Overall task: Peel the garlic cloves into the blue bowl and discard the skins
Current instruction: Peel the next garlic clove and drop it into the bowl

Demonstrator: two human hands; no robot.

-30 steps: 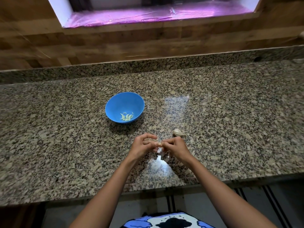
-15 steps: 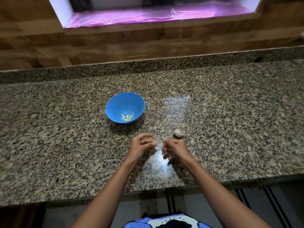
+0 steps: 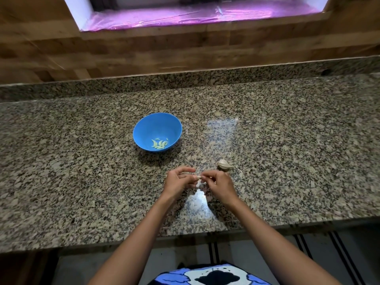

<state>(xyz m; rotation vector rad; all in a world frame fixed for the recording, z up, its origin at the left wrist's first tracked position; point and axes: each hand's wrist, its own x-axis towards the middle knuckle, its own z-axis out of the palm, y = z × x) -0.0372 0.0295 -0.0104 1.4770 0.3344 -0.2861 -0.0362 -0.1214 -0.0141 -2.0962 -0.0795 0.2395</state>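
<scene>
A blue bowl stands on the granite counter, with several peeled cloves at its bottom. Below and to the right of it my left hand and my right hand meet just above the counter. Both pinch one small pale garlic clove between their fingertips. A partly broken garlic bulb lies on the counter just behind my right hand. A pale scrap that may be skin shows under the fingers.
The counter's front edge runs below my forearms. A low granite upstand and a wooden wall close off the back. A window sill with pink film lies above.
My hands were together one second ago, drew a little apart half a second ago, and have come together again on the clove. The bowl and bulb have not moved.
</scene>
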